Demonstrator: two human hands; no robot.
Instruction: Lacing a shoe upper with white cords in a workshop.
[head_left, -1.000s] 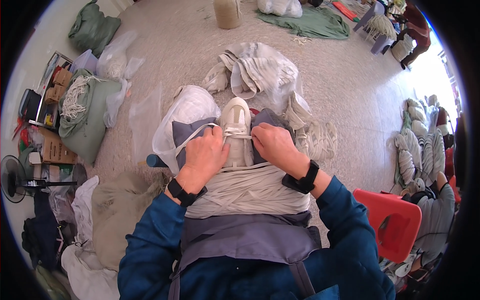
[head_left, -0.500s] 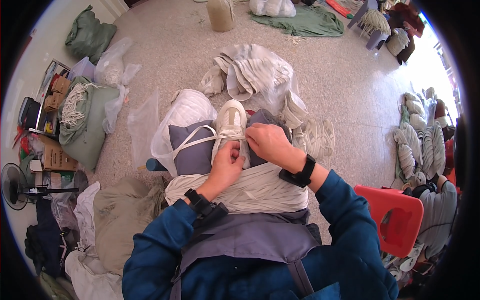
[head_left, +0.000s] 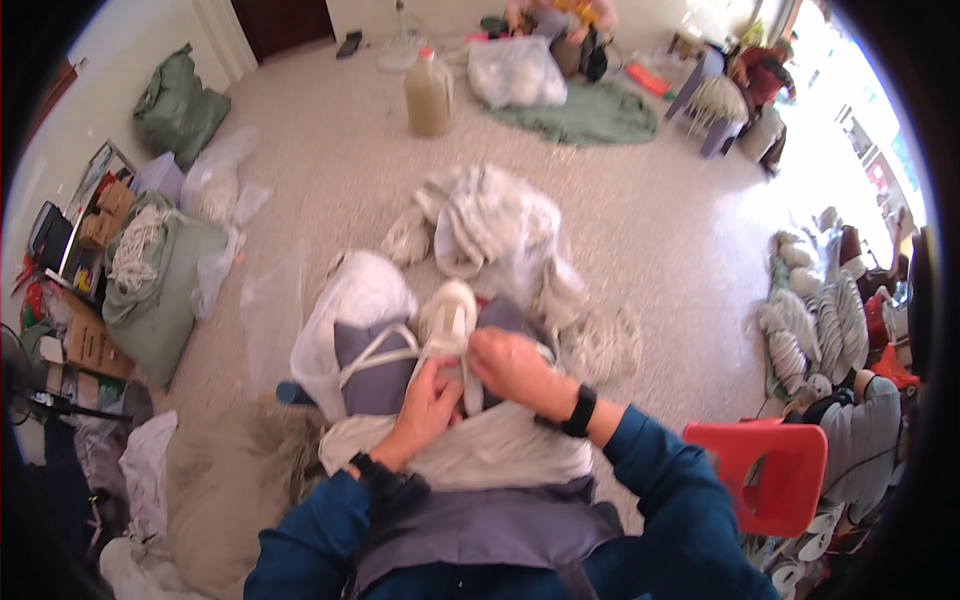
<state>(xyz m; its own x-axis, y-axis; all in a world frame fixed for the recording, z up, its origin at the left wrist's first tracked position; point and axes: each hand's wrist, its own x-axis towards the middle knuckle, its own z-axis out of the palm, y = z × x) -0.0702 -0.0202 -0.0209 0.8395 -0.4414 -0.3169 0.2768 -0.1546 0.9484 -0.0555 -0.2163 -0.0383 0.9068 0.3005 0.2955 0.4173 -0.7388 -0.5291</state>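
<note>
A cream-white shoe lies on my lap, toe pointing away, resting on grey cloth and a pale cloth. My left hand grips the near part of the shoe from the left. My right hand is closed over the shoe's middle from the right, fingers pinching at the laces. A white lace loops out to the left over the grey cloth. Both wrists wear black bands.
A heap of pale cloth and plastic lies ahead. Green sacks and boxes line the left wall. A red plastic stool stands at my right, with bundles of white shoes beyond. A jug and other people sit far ahead.
My left hand has slid rightward and nearer onto the shoe's near end, meeting my right hand. The lace now loops out to the left. The camera view has tilted up.
</note>
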